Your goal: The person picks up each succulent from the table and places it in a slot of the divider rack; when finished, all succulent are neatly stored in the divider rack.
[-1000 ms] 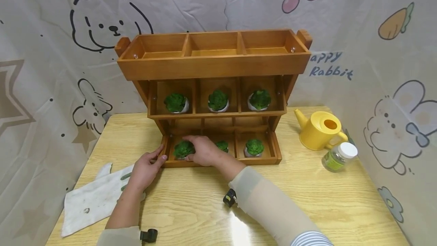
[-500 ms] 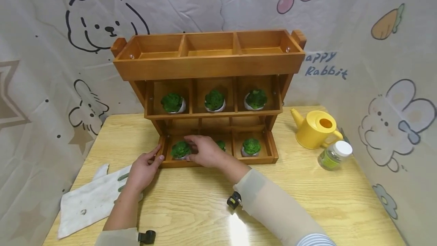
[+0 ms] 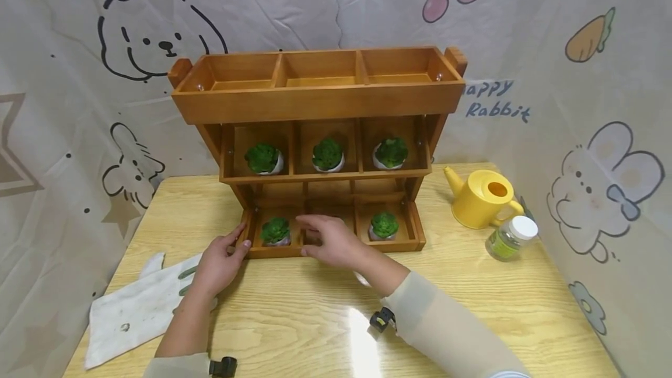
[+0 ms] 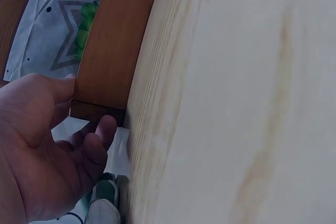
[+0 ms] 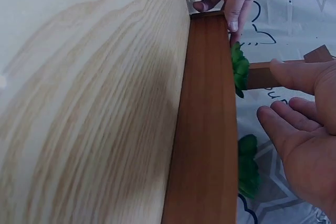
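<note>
A three-tier wooden planter shelf point(image 3: 317, 105) stands at the back of the table. My left hand point(image 3: 217, 265) holds the lower tray's front left corner, thumb and fingers at the tray end point(image 4: 100, 109) in the left wrist view. My right hand point(image 3: 337, 242) hovers at the lower middle compartment, fingers spread and holding nothing. It hides the middle plant in the head view. A small potted green plant point(image 3: 275, 231) stands in the lower left compartment, apart from the right fingertips. Another potted plant point(image 3: 384, 226) stands in the lower right compartment.
Potted plants, including the left one point(image 3: 263, 159), fill the middle tier's three compartments. A yellow watering can point(image 3: 482, 200) and a white-lidded jar point(image 3: 511, 239) stand on the right. A white cloth glove point(image 3: 139, 308) lies at left. Printed fabric point(image 3: 294, 10) encloses the table.
My right hand has let go of the lower left plant and drawn away to the right. My left hand keeps its hold on the tray corner. The head view has shifted slightly.
</note>
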Demonstrator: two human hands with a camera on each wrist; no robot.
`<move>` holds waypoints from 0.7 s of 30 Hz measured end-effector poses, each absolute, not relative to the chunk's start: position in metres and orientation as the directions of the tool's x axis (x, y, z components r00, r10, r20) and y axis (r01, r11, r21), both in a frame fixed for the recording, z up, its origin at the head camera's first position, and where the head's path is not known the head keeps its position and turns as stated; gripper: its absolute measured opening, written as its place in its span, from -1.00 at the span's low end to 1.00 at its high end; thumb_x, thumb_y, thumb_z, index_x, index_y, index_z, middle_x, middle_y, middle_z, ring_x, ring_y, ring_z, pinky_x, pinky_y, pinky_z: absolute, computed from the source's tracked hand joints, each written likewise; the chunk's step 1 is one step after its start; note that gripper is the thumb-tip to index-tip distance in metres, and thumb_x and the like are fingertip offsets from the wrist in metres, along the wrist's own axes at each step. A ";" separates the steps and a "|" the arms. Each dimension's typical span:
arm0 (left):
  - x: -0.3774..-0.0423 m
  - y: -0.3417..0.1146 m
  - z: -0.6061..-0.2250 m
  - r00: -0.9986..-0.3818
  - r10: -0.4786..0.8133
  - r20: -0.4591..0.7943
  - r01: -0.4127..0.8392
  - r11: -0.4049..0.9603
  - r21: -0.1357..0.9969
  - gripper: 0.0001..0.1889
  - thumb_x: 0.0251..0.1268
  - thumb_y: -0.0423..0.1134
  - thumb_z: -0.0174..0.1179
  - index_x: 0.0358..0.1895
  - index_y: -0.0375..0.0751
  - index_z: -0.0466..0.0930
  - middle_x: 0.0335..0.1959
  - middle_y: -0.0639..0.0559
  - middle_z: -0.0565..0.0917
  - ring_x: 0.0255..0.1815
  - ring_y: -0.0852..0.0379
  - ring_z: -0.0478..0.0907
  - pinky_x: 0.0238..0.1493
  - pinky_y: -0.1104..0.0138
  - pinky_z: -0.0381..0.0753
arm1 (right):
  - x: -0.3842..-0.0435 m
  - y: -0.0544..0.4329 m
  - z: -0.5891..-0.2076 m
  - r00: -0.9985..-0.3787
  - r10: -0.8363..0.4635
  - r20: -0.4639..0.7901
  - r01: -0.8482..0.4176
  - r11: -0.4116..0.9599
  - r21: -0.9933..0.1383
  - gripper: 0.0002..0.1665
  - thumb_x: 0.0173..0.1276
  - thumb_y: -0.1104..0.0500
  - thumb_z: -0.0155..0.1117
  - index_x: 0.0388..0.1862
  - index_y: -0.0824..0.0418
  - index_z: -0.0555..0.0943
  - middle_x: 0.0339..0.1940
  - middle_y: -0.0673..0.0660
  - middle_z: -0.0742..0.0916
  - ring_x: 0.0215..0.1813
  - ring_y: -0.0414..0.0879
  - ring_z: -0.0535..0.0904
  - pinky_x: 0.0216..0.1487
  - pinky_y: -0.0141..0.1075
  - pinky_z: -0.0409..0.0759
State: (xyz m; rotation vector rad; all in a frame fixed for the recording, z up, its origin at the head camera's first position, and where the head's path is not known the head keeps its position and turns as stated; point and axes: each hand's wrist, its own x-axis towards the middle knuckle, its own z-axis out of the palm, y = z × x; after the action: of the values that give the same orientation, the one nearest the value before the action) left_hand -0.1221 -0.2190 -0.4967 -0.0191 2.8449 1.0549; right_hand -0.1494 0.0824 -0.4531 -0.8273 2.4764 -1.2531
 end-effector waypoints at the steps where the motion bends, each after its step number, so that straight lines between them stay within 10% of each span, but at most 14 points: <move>1: -0.122 -0.219 -0.497 -0.994 0.024 -0.107 -0.051 0.759 0.649 -0.32 0.64 0.18 -0.01 0.66 0.03 0.18 0.25 -0.36 0.51 0.09 -0.20 0.56 0.01 -0.09 0.56 | -0.148 0.085 -0.452 -0.809 -0.586 0.042 -0.374 0.459 -0.806 -0.22 0.43 0.24 0.44 0.57 0.24 0.38 0.44 0.21 0.57 0.33 0.18 0.60 0.23 -0.04 0.62; 21: -0.105 -0.214 -0.490 -0.998 0.010 -0.064 -0.035 0.743 0.668 -0.20 0.57 0.23 0.07 0.67 -0.12 0.13 0.32 -0.33 0.41 -0.08 -0.07 0.65 -0.11 0.09 0.66 | -0.131 0.136 -0.448 -0.846 -0.522 0.104 -0.370 0.436 -0.820 -0.23 0.42 0.09 0.48 0.54 0.14 0.44 0.46 0.09 0.57 0.30 0.10 0.61 0.26 -0.07 0.60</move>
State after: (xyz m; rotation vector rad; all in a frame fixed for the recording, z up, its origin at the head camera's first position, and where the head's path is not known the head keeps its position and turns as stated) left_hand -0.1049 -0.2136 -0.4896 -0.0207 2.8738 1.1034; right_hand -0.1310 0.1363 -0.4482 -0.7902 2.5188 -1.3745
